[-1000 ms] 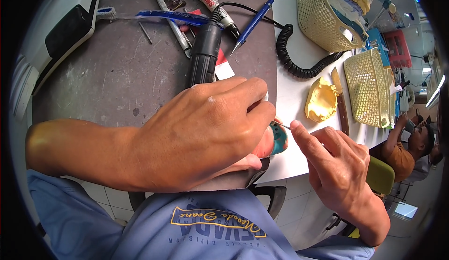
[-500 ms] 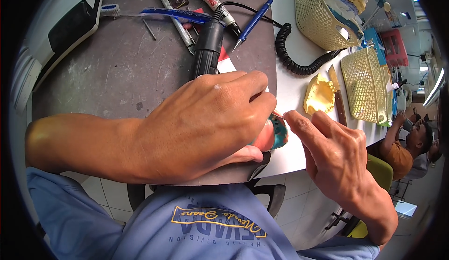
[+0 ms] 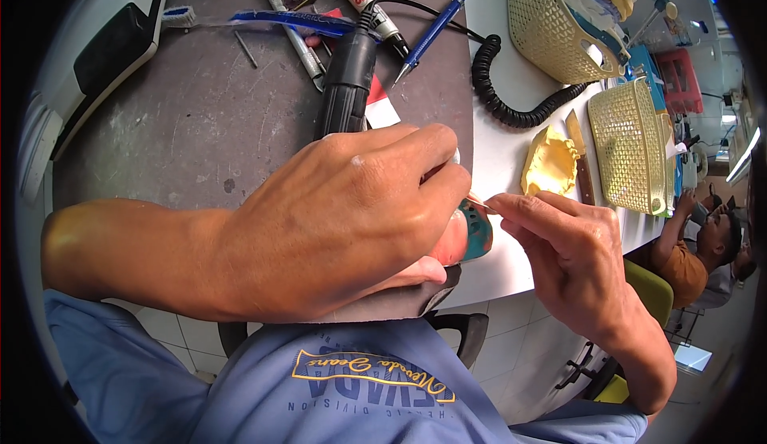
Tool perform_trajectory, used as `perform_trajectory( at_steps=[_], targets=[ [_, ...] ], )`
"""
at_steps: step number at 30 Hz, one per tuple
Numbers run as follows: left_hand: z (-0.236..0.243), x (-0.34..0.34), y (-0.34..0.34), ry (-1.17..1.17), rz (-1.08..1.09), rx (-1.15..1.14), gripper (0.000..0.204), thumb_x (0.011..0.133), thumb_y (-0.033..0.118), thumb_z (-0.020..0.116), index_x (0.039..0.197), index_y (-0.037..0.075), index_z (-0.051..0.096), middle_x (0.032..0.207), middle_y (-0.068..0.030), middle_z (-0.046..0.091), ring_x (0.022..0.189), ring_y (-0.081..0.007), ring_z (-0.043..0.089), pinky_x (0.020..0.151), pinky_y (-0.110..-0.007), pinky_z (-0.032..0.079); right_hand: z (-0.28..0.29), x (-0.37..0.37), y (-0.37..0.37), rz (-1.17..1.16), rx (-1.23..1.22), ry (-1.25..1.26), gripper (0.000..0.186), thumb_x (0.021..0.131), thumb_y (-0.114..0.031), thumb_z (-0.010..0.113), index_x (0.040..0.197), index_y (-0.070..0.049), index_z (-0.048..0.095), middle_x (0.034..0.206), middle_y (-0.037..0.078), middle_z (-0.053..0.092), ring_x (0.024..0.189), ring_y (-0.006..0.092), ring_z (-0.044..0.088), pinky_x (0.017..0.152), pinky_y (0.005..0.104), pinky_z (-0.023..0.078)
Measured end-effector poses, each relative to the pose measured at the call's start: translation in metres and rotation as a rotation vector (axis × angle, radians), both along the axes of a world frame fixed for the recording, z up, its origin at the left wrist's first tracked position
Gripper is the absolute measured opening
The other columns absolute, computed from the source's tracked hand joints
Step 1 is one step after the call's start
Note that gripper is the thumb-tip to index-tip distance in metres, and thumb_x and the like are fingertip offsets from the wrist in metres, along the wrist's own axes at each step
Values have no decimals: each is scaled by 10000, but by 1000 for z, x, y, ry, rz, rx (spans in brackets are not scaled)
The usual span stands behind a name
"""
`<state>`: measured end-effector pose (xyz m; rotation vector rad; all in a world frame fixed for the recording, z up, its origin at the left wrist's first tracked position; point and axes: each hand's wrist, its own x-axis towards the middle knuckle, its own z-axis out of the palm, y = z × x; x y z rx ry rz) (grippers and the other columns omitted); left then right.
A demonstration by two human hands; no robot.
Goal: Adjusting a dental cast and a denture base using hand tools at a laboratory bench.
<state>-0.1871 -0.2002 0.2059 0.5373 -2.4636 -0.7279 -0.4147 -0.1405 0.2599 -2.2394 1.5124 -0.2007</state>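
My left hand (image 3: 351, 212) is curled over a pink and teal dental piece (image 3: 462, 236), with its thumb along the near side and most of the piece hidden under the palm. The fingers of my right hand (image 3: 571, 248) pinch a thin, pale stick-like tool (image 3: 478, 202). Its far end reaches to the top edge of the teal part, beside my left fingertips. A black corded handpiece (image 3: 347, 84) extends from behind my left hand; its lower end is hidden, so I cannot tell whether the hand touches it.
Pens, a marker (image 3: 359, 0), a blue-handled brush (image 3: 296, 20) and several small burs lie on the dark mat (image 3: 176, 124). To the right are a yellow plaster cast (image 3: 550, 163), a knife (image 3: 582, 156), cream baskets (image 3: 627, 144) and a coiled cable (image 3: 499, 100). A person (image 3: 703, 240) sits farther right.
My right hand has tilted, its index finger now lying flatter, and the thin tool shows more. The dental piece has turned slightly in my left hand. The view has shifted a little.
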Motion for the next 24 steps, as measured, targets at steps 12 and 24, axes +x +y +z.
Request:
perform_trajectory(
  at_steps=[12,24],
  targets=[
    [-1,0,0,17,-7,12,588,628,303,852,1082,9,621,949,-118,586,829,-283,632,723,-366,536,3,-3,-7,-112,232,-146,175,880,1,621,1038,-17,696,790,172,676,671,323,665,598,369,506],
    [0,0,0,-5,-3,18,594,611,282,852,1079,-4,625,948,-127,594,835,-286,632,730,-367,533,-5,19,25,255,-511,654,424,720,26,683,1143,13,657,666,30,438,498,135,453,418,286,366]
  ],
)
